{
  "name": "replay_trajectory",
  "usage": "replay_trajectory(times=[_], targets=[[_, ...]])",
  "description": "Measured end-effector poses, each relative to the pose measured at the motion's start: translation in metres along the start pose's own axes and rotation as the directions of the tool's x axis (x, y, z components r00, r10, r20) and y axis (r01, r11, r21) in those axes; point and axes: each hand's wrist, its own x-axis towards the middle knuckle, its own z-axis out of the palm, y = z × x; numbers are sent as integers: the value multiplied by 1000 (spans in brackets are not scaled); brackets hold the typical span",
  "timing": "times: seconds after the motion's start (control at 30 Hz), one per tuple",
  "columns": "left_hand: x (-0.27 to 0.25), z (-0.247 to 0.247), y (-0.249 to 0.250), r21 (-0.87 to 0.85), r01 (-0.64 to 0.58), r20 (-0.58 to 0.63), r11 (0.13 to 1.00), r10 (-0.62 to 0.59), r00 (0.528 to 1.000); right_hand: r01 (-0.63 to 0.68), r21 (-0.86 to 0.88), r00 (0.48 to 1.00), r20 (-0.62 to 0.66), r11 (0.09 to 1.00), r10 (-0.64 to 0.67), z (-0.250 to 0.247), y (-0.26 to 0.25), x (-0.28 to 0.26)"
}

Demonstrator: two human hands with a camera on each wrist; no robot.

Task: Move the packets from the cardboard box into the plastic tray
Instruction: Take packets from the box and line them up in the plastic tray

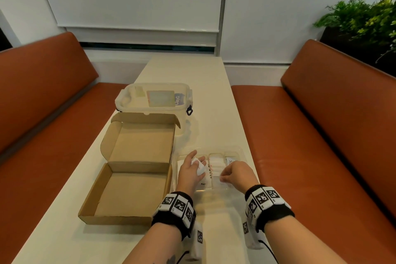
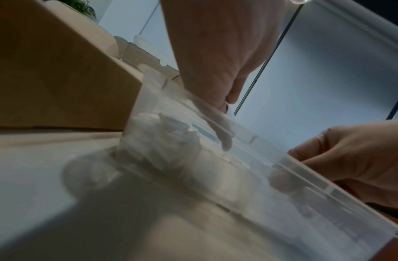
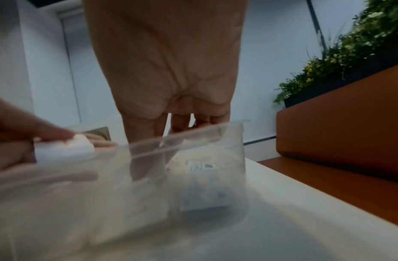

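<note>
The brown cardboard box (image 1: 130, 186) lies open at the left with nothing inside. To its right stands the clear plastic tray (image 1: 235, 153), split into compartments that hold white packets (image 1: 215, 164). My left hand (image 1: 196, 162) hovers over the tray's left compartment and pinches a white packet (image 1: 201, 169), which the right wrist view also shows as a white packet (image 3: 64, 150) between thumb and fingers. My right hand (image 1: 223, 177) reaches into the middle compartment at the tray's near wall, fingers curled and pinching a pale packet (image 1: 220, 182). A labelled packet (image 3: 202, 166) lies in the right compartment.
A clear lidded plastic container (image 1: 154, 98) stands behind the cardboard box on the long cream table (image 1: 192, 70). Orange benches (image 1: 321, 135) flank the table on both sides. A green plant (image 1: 364, 17) stands behind the right bench.
</note>
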Motion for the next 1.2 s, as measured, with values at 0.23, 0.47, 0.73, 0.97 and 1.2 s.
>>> replay_trajectory(times=[0.23,0.47,0.73,0.97,1.2], targets=[[-1,-1,-1,-6,-9,-6,1000,9,1000,43,-16,999,-24,999,-43,1,2,0],[-2,-1,-1,-37,-7,4,999,7,1000,36,-65,999,-14,997,-37,5,-1,5],[-6,1,2,-50,-17,73,999,20,997,82,179,990,-126,980,-59,4,-7,3],[-9,6,7,-16,-52,139,999,54,989,86,536,996,-29,840,-84,-6,-22,2],[-10,2,5,554,-186,-77,811,273,959,79,228,997,-40,970,-72,-18,-9,3]])
